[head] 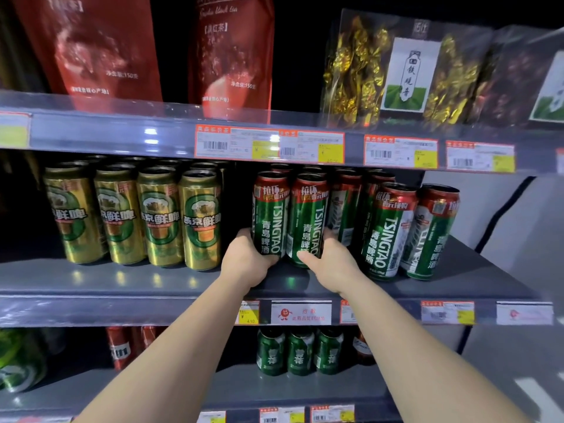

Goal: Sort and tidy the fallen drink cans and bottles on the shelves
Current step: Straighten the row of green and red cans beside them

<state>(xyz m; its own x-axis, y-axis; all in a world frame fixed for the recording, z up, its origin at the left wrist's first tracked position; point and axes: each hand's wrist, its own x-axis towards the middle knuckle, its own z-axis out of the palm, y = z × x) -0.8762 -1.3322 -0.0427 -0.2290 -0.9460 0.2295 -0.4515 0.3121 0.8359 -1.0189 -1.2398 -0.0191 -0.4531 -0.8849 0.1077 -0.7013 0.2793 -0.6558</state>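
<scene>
Setting: shop shelving in dim light, three grey shelves seen from the front, each with price labels [268,146] clipped along its front edge.
Middle shelf [122,283]: carries all the tall beer cans; its front strip is bare grey metal with light spots reflected on it.
Gold cans [158,216]: four upright in a front row toward the left end of the middle shelf, more rows behind them in shadow.
Left Tsingtao can [270,213]: green with a red top band, upright near the middle of the shelf, touching its twin on the right.
Right Tsingtao can [308,219]: same kind, upright, just beside the first.
Left hand [247,261]: wraps the lower part of the left Tsingtao can, fingers curled round its left side, thumb at the base.
Right hand [334,262]: grasps the lower part of the right Tsingtao can, thumb across the front, fingers round its right side.
Other Tsingtao cans [387,233]: a pair toward the right end of the middle shelf, closer to the front edge and leaning slightly right; further ones stand behind.
Top shelf: two red pouches [91,50] at the left, clear packs of gold-wrapped tea [396,68] at the right.
Bottom shelf: three short green cans [300,351] upright below the hands, red cans [122,346] to their left, a green can [18,361] lying on its side at the far left edge.
</scene>
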